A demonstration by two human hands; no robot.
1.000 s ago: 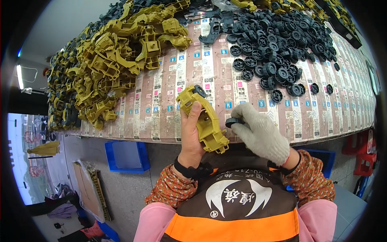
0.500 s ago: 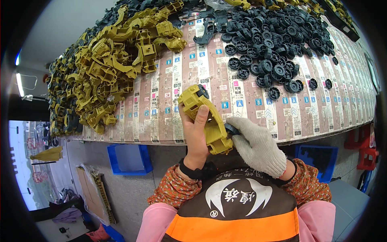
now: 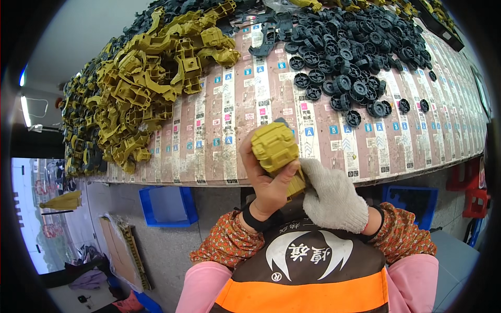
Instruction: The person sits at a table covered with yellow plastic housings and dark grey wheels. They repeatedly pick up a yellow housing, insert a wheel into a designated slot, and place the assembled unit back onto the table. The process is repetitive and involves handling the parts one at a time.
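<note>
The bare left hand (image 3: 267, 190) holds a yellow toy car body (image 3: 274, 145) over the near edge of the table (image 3: 182, 151). The right hand (image 3: 334, 201), in a pale glove, is up against the car's near right side; its fingers are hidden, so I can't tell what they hold. A hard push with a loose left grip could make the car slip. Dark wheels (image 3: 360, 86) lie far right, and more yellow bodies (image 3: 138, 78) far left.
</note>
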